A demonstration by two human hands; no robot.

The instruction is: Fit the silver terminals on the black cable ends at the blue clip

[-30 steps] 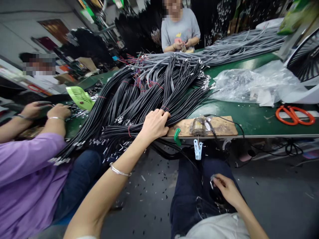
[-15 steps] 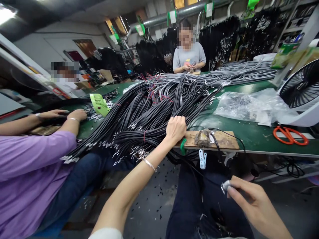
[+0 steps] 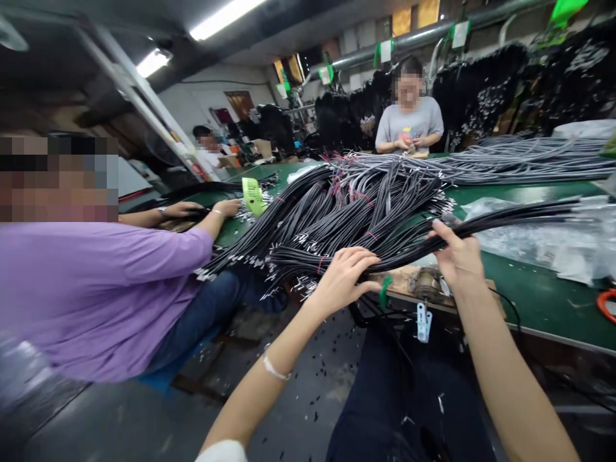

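At the bench's near edge, black cable bundle: lying across both hands' reach, passing under the left and through the right.
Long axis of bundle (image 3: 407,256): slanting away from the near edge of the bench (image 3: 524,282) toward its right side, reaching out above the bag.
Left hand (image 3: 341,273): resting open on the cables, spreading thumb apart, staying nearer the red-tied bundle (image 3: 298,260); joining of the two bundles, impossible to tell.
Right hand (image 3: 459,263): gripping the black cable bundle, being the nearer one to the loose ends; partly hiding fingers behind the strands.
Small grey piece (image 3: 450,219): showing just beside the right fingertips, looking too blurred to name.
Clear plastic bag (image 3: 575,253): lying toward the bench's right side, partly beneath the loose ends, showing pale pieces inside; too unclear to name.
Wooden board (image 3: 400,290): sitting along the near edge, below the bundle, carrying a round metal part (image 3: 427,282).
Blue clothespin (image 3: 423,321): hanging just off the near edge.
Cable pile (image 3: 332,224): filling the bench beyond the left hand.
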